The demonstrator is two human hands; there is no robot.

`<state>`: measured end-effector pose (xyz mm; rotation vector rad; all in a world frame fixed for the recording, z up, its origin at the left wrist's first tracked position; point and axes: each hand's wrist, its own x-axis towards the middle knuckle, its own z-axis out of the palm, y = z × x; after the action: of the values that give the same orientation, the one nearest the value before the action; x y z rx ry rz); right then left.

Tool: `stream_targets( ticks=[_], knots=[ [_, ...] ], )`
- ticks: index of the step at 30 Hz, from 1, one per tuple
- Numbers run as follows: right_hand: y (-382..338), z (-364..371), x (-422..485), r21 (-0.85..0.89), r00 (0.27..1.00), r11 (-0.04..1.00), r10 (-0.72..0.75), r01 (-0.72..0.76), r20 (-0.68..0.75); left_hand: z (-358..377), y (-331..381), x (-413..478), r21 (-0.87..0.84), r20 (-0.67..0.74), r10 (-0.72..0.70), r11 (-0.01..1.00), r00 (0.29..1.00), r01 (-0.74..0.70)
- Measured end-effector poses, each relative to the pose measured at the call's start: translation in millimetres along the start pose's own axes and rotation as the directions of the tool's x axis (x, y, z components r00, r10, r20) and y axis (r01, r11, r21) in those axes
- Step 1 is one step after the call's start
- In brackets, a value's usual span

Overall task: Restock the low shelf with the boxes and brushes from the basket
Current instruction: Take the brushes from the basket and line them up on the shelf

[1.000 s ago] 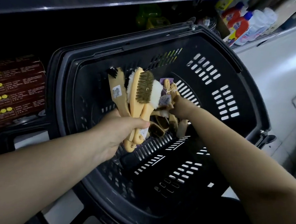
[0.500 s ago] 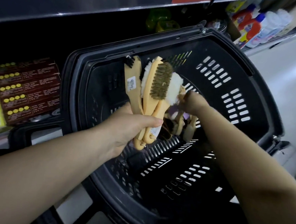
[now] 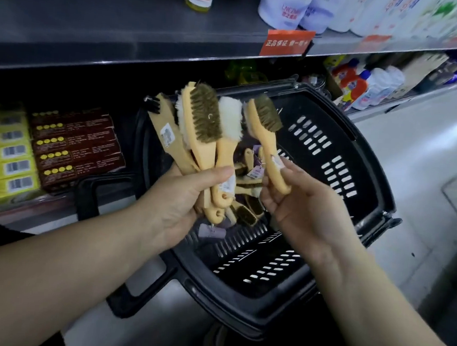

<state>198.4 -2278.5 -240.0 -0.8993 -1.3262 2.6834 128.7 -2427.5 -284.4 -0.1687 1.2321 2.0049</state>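
Since half a second ago the right hand [image 3: 300, 206] has come up out of the basket [image 3: 275, 309] carrying one brush, and the left hand's bunch has risen too. We log the black slotted basket in front of the low shelf [image 3: 19, 213], where brown boxes [image 3: 73, 147] and yellow boxes [image 3: 6, 159] sit stacked at left. The left hand [image 3: 177, 196] is closed round the handles of a bunch of brushes [image 3: 203, 123], probably four, though the overlap hides the count. Their heads fan upward over the basket's far rim. The right hand pinches a single brush [image 3: 267, 127] by its handle between thumb and fingers, bristle head up, just beside the bunch. Loose brushes [image 3: 249, 214] lie on the basket bottom below both hands.
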Motion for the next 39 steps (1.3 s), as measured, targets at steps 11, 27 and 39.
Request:
stream_targets(
  ticks=[11, 27, 39],
  knots=[
    [66, 76, -17, -0.313, 0.991, 0.945, -0.067, 0.099, 0.112, -51, 15, -48, 0.093, -0.042, 0.188, 0.979, 0.981, -0.183],
    [102, 141, 31, -0.858, 0.923, 0.346, -0.085, 0.38, 0.375, -132, 42, -75, 0.014, -0.386, 0.068, 0.998, 0.92, -0.068],
    [115, 128, 110, -0.565, 0.776, -0.68, 0.009, 0.467, 0.63, -147, 35, -52, -0.022, -0.464, 0.016, 0.999, 0.886, -0.029]
  ],
)
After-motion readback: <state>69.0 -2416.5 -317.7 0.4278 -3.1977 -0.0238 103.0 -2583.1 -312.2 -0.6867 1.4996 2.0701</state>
